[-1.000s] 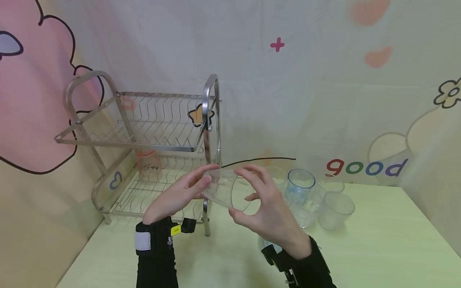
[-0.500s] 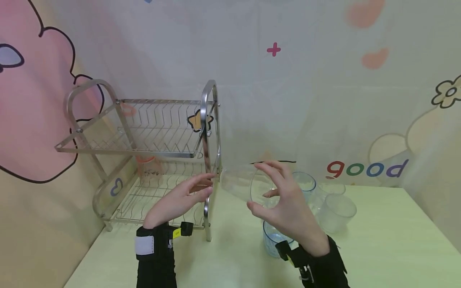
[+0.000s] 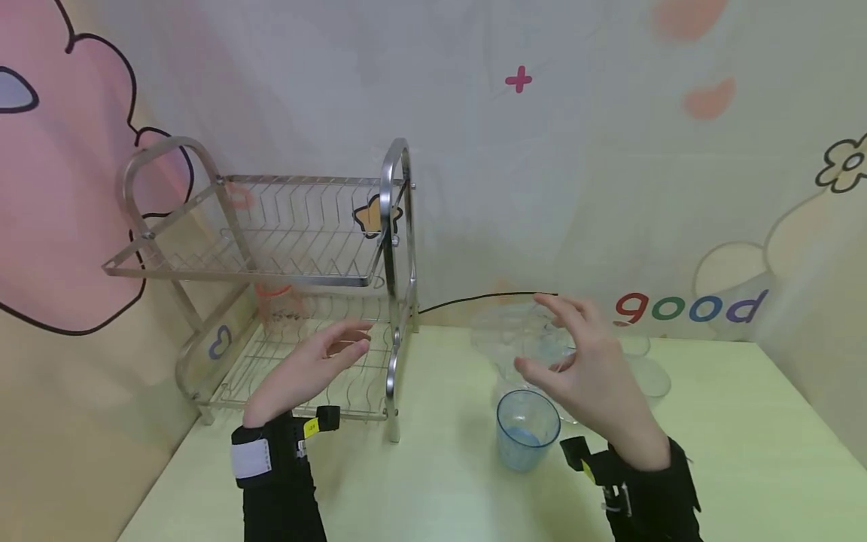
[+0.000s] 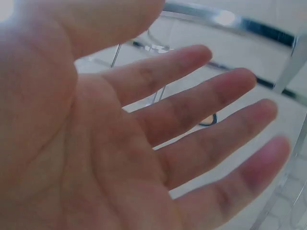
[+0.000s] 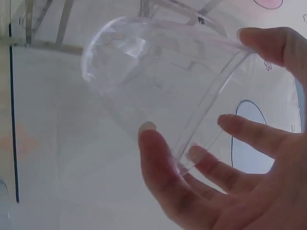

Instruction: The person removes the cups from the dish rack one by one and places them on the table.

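My right hand [image 3: 596, 376] grips a clear cup [image 5: 144, 76] near its rim, thumb on one side and fingers on the other. The cup lies tilted on its side in the air, its base pointing left. In the head view this see-through cup [image 3: 491, 335] overlaps other glassware behind it. Below the right hand, a blue-tinted cup [image 3: 527, 440] stands upright on the table. My left hand [image 3: 305, 373] hovers in front of the dish rack's lower tier, fingers extended, holding nothing; its bare palm [image 4: 110, 158] fills much of the left wrist view.
A two-tier metal dish rack [image 3: 244, 277] stands at the left, with an orange-rimmed cup [image 3: 279, 312] on its lower tier. More clear cups, one being a frosted-looking cup [image 3: 652, 378], stand behind the right hand. A printed cloth [image 3: 488, 211] hangs behind the table [image 3: 731, 452].
The left hand has let go of the clear cup and drawn back left. My right hand has carried the cup to the right, bringing the blue-tinted cup into full view.
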`<state>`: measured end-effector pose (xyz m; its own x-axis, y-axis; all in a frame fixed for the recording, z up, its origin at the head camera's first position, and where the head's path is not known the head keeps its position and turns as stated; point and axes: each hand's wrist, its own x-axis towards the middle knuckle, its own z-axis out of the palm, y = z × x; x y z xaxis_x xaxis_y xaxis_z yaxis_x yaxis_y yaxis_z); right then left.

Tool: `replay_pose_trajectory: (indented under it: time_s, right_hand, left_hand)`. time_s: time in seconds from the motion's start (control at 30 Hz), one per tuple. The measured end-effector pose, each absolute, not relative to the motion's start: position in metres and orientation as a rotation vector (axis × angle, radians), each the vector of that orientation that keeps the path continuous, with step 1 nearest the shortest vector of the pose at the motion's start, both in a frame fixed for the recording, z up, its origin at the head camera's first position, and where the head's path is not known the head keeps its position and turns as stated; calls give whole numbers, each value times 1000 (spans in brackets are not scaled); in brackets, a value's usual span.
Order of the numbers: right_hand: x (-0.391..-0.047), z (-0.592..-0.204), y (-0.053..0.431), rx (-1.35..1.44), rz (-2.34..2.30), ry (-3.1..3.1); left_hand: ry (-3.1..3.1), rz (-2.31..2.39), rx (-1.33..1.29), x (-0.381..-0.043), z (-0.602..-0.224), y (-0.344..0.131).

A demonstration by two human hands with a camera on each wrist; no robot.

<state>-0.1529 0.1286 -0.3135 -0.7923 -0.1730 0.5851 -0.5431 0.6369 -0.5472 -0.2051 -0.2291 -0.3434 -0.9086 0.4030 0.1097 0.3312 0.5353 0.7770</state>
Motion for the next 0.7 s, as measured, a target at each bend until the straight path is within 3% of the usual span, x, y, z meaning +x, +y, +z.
replay_pose_trajectory:
  time_s: [0.3,0.7]
  right_hand:
    - [-142,-306,160,276,870,-2647]
    - [-130,-319,198,187,738,-2791]
  left_hand:
    - [2808,1227,584,-211,-339,-246]
    - [3001,926,399,-233,-340,-266]
